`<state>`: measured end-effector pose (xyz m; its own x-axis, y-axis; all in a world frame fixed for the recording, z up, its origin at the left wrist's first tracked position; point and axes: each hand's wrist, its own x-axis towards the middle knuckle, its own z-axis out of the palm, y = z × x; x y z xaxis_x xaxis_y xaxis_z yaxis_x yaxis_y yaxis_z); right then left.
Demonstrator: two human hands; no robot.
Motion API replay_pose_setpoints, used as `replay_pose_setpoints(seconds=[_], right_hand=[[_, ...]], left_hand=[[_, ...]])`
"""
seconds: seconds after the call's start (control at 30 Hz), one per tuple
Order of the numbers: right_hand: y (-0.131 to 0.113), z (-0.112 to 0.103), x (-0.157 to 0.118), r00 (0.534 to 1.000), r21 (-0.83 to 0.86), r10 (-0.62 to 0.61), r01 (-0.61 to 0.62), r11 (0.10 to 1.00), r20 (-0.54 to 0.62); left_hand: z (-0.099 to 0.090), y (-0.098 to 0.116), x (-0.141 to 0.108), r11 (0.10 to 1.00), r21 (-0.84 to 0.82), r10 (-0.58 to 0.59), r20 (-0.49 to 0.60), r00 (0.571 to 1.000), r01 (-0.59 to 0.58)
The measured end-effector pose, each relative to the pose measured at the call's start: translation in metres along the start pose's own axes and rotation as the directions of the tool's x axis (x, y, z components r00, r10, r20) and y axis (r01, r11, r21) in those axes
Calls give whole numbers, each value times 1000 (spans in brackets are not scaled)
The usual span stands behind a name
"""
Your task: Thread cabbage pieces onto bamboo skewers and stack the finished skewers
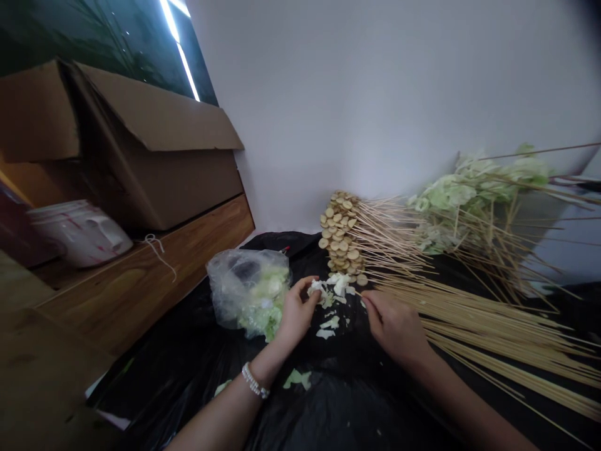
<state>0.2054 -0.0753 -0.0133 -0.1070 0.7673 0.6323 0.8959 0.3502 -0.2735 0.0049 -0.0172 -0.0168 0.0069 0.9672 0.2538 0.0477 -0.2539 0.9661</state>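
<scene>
My left hand (297, 307), with a white beaded bracelet on its wrist, pinches a piece of pale cabbage leaf (316, 288) between thumb and fingers. To its right, my right hand (397, 322) is closed around a thin wooden skewer (357, 293), whose tip end points left at more pale leaf (340, 283). Whether the tip pierces that leaf is too small to tell. Beside my left hand lies a clear plastic bag (230, 285) with green leaves (272, 288) in it. Loose leaf scraps (330, 322) lie on the black plastic sheet (338, 401) between and below my hands.
Behind my hands is a stack of skewered round slices (340, 228). Bare skewers (498, 326) spread at right, below skewers loaded with leaves (451, 191). At left are a cardboard box (188, 181), a white tub (79, 232) and a wooden ledge (197, 250). A wall (375, 106) rises behind.
</scene>
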Motion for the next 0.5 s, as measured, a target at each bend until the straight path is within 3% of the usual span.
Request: replay_pose_setpoints(seconds=[0.2, 0.5], right_hand=[[-9, 5, -5, 994, -11, -48, 50, 999, 95], [-11, 9, -7, 985, -19, -26, 30, 999, 168]], left_hand=[[2, 1, 1, 973, -211, -101, -15, 995, 96], [5, 2, -3, 998, -58, 13, -3, 1000, -13]])
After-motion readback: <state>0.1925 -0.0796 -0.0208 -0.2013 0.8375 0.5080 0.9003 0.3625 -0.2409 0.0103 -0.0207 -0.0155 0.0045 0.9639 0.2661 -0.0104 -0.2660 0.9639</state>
